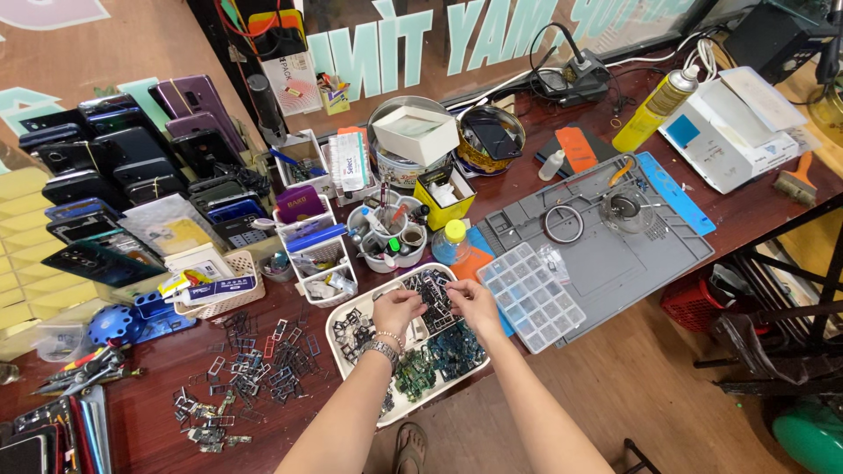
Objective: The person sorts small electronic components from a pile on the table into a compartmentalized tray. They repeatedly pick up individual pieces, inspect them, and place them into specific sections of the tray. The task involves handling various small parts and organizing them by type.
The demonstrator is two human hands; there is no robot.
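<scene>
Two hands meet over a white tray (344, 318): the left hand (397, 309) and right hand (472, 301) both pinch small dark frames (434, 294) from the heap between their fingertips. Many frames remain piled under and just below the grip. Left of the grip, loose frames (255, 364) lie scattered on the table (158, 412); right of it, a clear compartment box (530, 297) looks mostly unfilled, so the sorting seems far from finished.

A pile of small dark metal frame parts (436, 294) is heaped at the far end of a white rectangular plastic tray (344, 318), right under the fingertips of both hands; one piece is pinched between them. Greenish circuit-board pieces (439, 355) are spread flat nearer than the fingers, beside the wrists. The tray is laid skewed on the table edge.
</scene>
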